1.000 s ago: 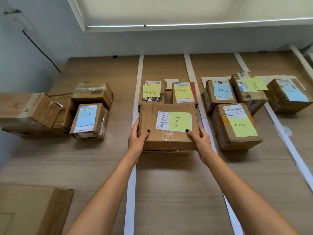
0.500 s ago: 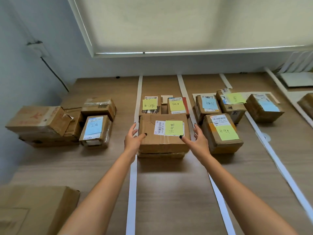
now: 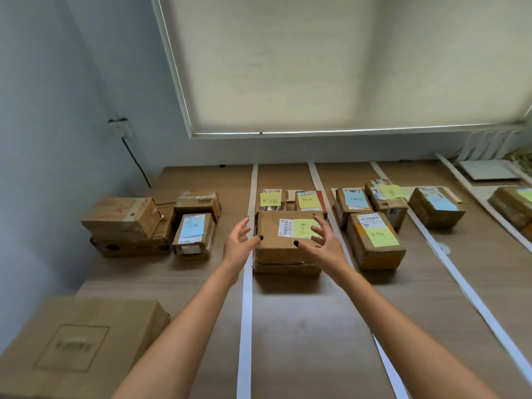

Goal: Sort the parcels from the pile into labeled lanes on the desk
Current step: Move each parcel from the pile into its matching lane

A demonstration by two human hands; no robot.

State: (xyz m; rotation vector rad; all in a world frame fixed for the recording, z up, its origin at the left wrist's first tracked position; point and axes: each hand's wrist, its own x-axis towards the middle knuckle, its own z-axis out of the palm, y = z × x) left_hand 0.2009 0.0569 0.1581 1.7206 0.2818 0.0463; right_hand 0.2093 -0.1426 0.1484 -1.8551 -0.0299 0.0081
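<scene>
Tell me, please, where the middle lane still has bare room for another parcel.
The free patch is the near stretch of desk between the two white tape strips, in front of the yellow-noted parcel. Behind it the lane is crowded with two more parcels.

Wood-grain table (image 3: 302, 326), split into lanes by white tape strips (image 3: 246, 298) running front to back. At far left, a pile of brown parcels (image 3: 129, 226), one with a blue note (image 3: 193, 230) on top. In the middle lane, a large parcel with a yellow note (image 3: 283, 243) on a flatter box, two smaller yellow-noted parcels (image 3: 290, 200) behind it. In the next lane, four parcels (image 3: 374, 240) with blue or yellow notes. Further right, another parcel (image 3: 512, 204) near the edge of view. At near left, a big plain carton (image 3: 80, 347).
</scene>
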